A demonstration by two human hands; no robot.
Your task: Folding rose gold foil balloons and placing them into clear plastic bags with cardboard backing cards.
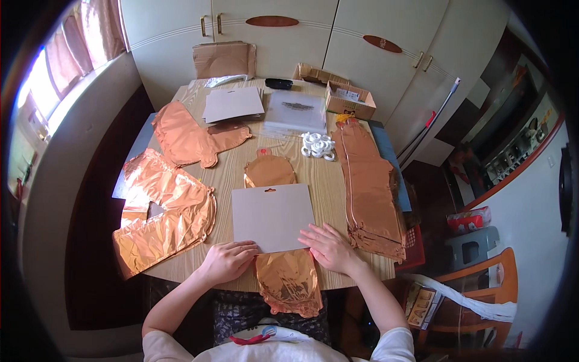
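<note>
Grey card sheet [273,217] lies flat near the front edge of the wooden worktop [329,193], on top of a rose-gold foil balloon [288,280] whose lower part hangs over the worktop edge toward the person and whose top [269,171] pokes out beyond the card. Left hand [229,260] at the card's lower left corner, fingers curled, grip looks pinched on the card edge though fingertips are partly hidden. Right hand [329,246] lies flat on the card's lower right corner, fingers spread, pressing down, nothing pinched. Left of the card: crumpled foil balloons [164,211], and another foil balloon [193,137] further back. Right of the card: tall stack of folded foil balloons [371,193] along the worktop's right side. Behind: pile of white plastic rings [318,146], stack of clear bags [295,113], stack of grey cards [233,104], open cardboard box [350,100]. White cupboards [313,36] behind the worktop; wooden chair [476,295] at lower right.
</note>
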